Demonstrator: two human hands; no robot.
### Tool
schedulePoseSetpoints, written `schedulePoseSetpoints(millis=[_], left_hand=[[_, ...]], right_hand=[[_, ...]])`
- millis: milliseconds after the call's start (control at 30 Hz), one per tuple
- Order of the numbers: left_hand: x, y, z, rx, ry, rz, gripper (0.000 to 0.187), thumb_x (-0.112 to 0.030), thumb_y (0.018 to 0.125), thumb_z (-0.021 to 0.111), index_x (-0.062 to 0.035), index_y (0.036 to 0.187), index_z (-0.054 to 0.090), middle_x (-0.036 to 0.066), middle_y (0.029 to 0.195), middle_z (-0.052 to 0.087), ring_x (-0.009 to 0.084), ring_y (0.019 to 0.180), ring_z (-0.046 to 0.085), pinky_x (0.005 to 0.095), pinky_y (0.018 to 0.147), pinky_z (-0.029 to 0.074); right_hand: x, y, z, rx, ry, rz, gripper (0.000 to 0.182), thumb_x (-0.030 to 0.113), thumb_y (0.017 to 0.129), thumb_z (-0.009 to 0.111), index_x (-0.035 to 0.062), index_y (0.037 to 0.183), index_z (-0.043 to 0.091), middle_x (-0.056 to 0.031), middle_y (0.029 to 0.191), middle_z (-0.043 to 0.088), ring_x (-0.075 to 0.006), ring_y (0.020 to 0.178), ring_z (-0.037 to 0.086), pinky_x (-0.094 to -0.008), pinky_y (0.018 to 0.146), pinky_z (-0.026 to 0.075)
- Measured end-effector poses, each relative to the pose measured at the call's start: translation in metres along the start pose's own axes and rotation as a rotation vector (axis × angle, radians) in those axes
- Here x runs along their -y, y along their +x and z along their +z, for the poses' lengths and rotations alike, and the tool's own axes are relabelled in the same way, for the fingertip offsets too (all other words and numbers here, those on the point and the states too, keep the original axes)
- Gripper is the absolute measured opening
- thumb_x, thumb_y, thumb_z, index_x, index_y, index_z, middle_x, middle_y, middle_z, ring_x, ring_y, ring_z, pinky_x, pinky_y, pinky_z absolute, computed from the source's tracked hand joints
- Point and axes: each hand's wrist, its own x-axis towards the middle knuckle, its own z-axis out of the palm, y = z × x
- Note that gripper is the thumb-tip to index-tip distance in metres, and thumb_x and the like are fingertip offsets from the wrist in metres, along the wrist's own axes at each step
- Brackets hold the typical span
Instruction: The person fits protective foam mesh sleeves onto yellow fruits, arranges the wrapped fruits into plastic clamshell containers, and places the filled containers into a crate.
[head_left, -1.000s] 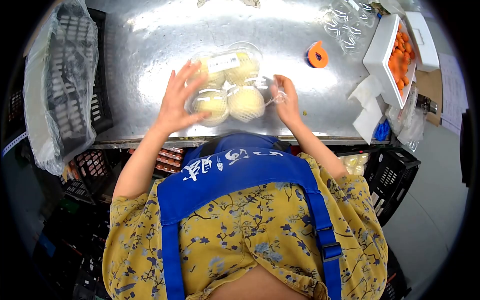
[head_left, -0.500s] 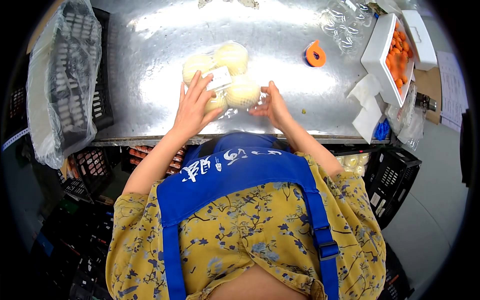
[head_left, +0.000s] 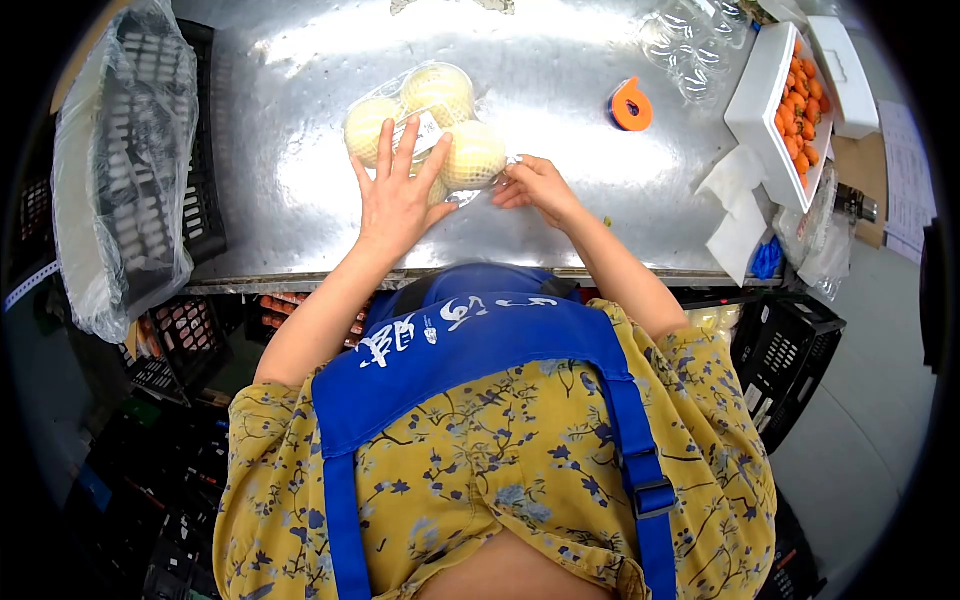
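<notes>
A clear plastic pack of several pale yellow round fruits in foam nets [head_left: 474,156] lies on the metal table [head_left: 560,60]. On its top is a white label [head_left: 427,133]. My left hand [head_left: 396,200] rests with spread fingers over the pack's near left part, hiding some of the fruit and label. At the pack's right edge, the fingers of my right hand [head_left: 537,188] pinch the clear plastic. An orange tape dispenser [head_left: 631,106] sits on the table to the right of the pack.
At the right stands a white foam box [head_left: 750,107] of orange fruits [head_left: 799,110], with white paper [head_left: 735,205] beside it. Clear plastic containers [head_left: 692,50] lie at the back right. A black crate with plastic film [head_left: 130,160] stands at the left.
The pack has shifted left and slightly away from me. My left hand's fingers have spread wider across it. My right hand has moved slightly left, its fingers now closed on the plastic edge.
</notes>
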Motion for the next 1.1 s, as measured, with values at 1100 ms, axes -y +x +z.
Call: schedulePoseSetpoints(millis=[1100], left_hand=[[0.002,-0.005,0.005,-0.026,-0.001,0.011,0.090,-0.036,0.056,0.081,-0.0273,0.135,0.038,0.010,0.148,0.016,0.0351,0.137,0.010,0.0718,0.093,0.023]], right_hand=[[-0.022,-0.013,0.006,0.258,0.188,0.133,0.032,0.026,0.088,0.058,0.0013,0.108,0.056,-0.0112,0.093,0.061,-0.0195,0.083,0.062,-0.0308,0.069,0.053]])
